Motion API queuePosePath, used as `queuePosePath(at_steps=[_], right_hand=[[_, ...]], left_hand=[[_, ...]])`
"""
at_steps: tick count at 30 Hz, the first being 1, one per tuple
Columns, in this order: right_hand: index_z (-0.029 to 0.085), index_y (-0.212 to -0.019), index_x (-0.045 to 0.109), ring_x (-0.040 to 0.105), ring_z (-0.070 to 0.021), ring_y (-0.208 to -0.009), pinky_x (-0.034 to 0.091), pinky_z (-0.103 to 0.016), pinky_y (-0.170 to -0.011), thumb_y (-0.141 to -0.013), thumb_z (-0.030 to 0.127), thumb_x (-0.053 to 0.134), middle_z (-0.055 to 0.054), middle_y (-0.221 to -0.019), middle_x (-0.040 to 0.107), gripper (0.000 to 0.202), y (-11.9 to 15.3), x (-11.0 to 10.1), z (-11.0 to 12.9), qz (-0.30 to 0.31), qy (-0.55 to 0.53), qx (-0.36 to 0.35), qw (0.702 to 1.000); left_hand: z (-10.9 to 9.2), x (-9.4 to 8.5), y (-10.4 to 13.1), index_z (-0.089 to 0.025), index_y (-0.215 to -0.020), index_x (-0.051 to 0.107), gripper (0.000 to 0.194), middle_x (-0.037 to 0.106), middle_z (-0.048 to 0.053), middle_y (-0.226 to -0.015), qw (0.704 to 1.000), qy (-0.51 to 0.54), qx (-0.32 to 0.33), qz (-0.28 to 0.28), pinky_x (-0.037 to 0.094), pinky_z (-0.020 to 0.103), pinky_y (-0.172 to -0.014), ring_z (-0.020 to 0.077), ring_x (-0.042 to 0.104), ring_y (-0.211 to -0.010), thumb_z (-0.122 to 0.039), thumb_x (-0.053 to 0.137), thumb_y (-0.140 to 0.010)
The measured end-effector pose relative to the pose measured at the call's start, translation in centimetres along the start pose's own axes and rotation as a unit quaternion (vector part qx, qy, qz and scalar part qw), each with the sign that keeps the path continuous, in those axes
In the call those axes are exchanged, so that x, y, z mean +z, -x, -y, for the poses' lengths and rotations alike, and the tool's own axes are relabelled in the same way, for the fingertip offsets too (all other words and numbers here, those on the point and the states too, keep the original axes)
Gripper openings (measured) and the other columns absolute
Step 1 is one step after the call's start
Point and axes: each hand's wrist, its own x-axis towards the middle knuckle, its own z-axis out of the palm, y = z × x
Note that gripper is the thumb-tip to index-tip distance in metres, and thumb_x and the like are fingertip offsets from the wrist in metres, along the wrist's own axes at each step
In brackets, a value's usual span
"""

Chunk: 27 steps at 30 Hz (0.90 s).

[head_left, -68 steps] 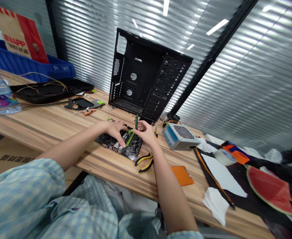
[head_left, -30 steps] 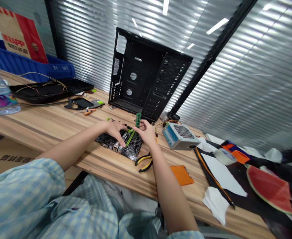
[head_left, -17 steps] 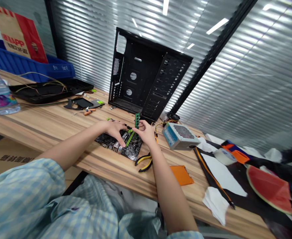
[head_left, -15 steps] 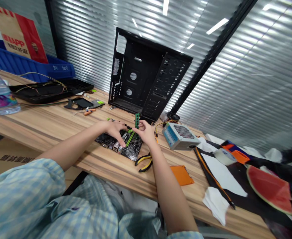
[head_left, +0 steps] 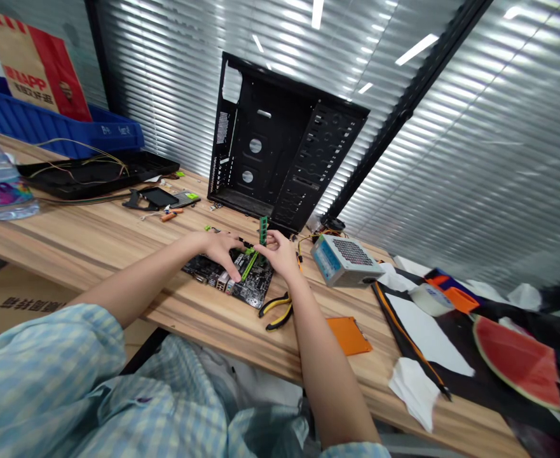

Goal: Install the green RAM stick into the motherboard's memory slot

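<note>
A dark motherboard [head_left: 255, 287] with bright green slots lies flat on the wooden table [head_left: 175, 331] in front of me. My left hand [head_left: 224, 250] rests over its left part, thumb and fingers spread apart. Between the thumb and fingers of my right hand [head_left: 280, 256] is a green RAM stick [head_left: 263, 230], held upright above the board's far right part. The stick's lower end is hidden, so I cannot tell whether it touches a slot. Yellow-and-black pliers [head_left: 276, 312] lie by my right forearm, close to the board's near right corner.
Behind the board stands an open black computer case [head_left: 280, 152]. A power supply [head_left: 345, 261] sits to the right, an orange drive [head_left: 349, 336] nearer me. Screwdrivers, a bottle [head_left: 3, 181] and a black panel [head_left: 93, 175] are left; tissues and a watermelon slice [head_left: 518, 359] lie right.
</note>
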Motion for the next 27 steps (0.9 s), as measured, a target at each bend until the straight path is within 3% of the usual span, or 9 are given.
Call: queuePosePath(at_steps=[6,11,21,27], right_hand=[[0.015,-0.104,0.062,0.058,-0.0122,-0.062,0.049,-0.026,-0.059,-0.068,0.046,0.071,-0.003,-0.084,0.065,0.048,-0.2,-0.1,-1.0,-0.081,-0.06,0.043,0.994],[0.015,-0.109,0.058,0.062,-0.0141,-0.067,0.051,-0.028,-0.064,-0.067,0.044,0.071,-0.006,-0.092,0.065,0.053,-0.5,-0.5,-1.4,-0.151,-0.093,0.064,0.982],[0.016,-0.106,0.06,0.065,-0.0172,-0.073,0.052,-0.03,-0.068,-0.068,0.043,0.068,-0.009,-0.094,0.068,0.047,-0.7,-0.7,-2.1,-0.135,-0.097,0.079,0.983],[0.014,-0.105,0.063,0.061,-0.0151,-0.066,0.05,-0.03,-0.067,-0.065,0.042,0.07,-0.008,-0.091,0.068,0.05,-0.6,-1.4,-2.1,-0.139,-0.022,0.093,0.986]], left_hand=[[0.0,0.0,0.0,-0.028,-0.144,0.04,0.115,0.032,0.012,-0.152,1.0,0.0,-0.004,0.005,0.023,0.055,-0.11,0.0411,0.028,-0.136,-0.084,0.063,-0.046],[0.4,0.1,-0.2,-0.026,-0.143,0.043,0.116,0.039,0.012,-0.148,1.0,0.014,0.019,0.005,0.029,0.049,-0.109,0.0394,0.031,-0.134,-0.084,0.063,-0.045],[0.4,0.1,-0.2,-0.027,-0.144,0.04,0.115,0.037,0.011,-0.15,1.0,0.008,0.014,0.003,0.026,0.05,-0.11,0.0395,0.031,-0.135,-0.083,0.063,-0.046],[0.6,0.1,-0.3,-0.028,-0.144,0.041,0.116,0.037,0.011,-0.15,1.0,0.015,0.016,0.004,0.027,0.051,-0.109,0.0399,0.031,-0.135,-0.084,0.063,-0.045]])
